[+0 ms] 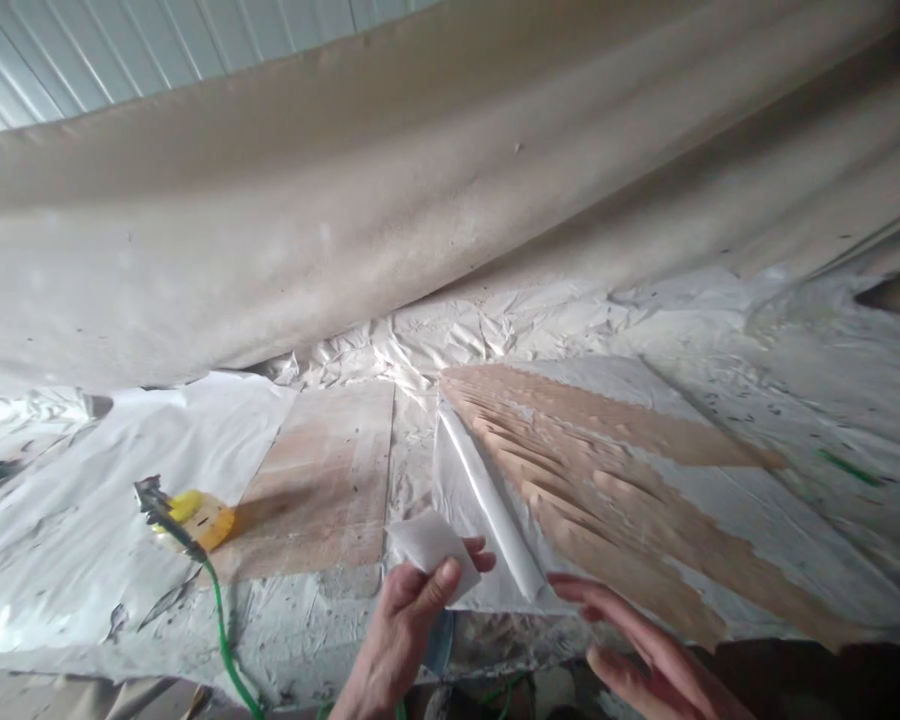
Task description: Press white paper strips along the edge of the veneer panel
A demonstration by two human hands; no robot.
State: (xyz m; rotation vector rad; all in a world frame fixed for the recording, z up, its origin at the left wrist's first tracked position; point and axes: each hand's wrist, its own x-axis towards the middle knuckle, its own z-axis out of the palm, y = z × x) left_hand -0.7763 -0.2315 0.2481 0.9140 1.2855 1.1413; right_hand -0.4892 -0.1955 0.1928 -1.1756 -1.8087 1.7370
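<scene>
My left hand point(420, 605) is closed around a flat white plastic spreader point(429, 545), a slightly bent, rectangular piece, with the thumb on top. Below and right of it, my right hand point(634, 635) has its fingers stretched out and holds nothing that I can see. Its fingertips are at the lower end of a rolled white edge point(487, 490) of thin sheet; whether they touch it I cannot tell. Beside that roll lies a wide carved panel point(615, 490), tan with raised, wavy ridges and pale white bands.
Left of centre, a flat tan board point(322, 470) lies on the white-covered bench. A yellow-and-black air tool point(187, 515) with a green hose point(229, 650) rests at its left. Crumpled plastic sheeting point(450, 335) runs behind, below a large beige cloth point(330, 190). A green strip point(849, 467) lies far right.
</scene>
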